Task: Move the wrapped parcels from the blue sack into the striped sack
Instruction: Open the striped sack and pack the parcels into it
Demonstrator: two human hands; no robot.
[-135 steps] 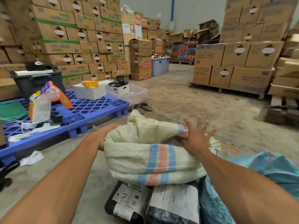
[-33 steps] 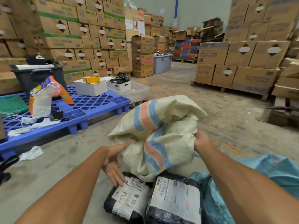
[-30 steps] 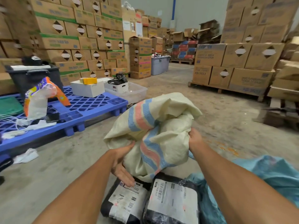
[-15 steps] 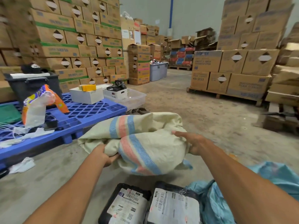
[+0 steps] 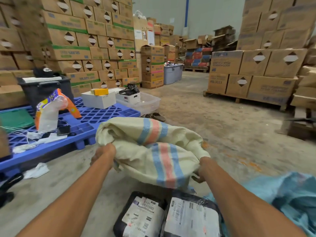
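While left hand, right hand grip striped sack edges, parcels below; floor beyond.

A: What carries everything here?

B: A bare concrete floor, dusty, with orange stains at 4 o'clock.

A: And nearest on it?

B: At 6 o'clock two black-wrapped parcels lie flat and touching, the left parcel and the right parcel, labels up. The blue sack sprawls at 4 o'clock, against the right one.

A: To the left?

B: A blue plastic pallet at 9 o'clock, and a white rag at 8, just beside it.

A: Further out?

B: Sandals at the centre, a clear tub near them, grey bins at 12, and a wooden pallet under cartons at 2.
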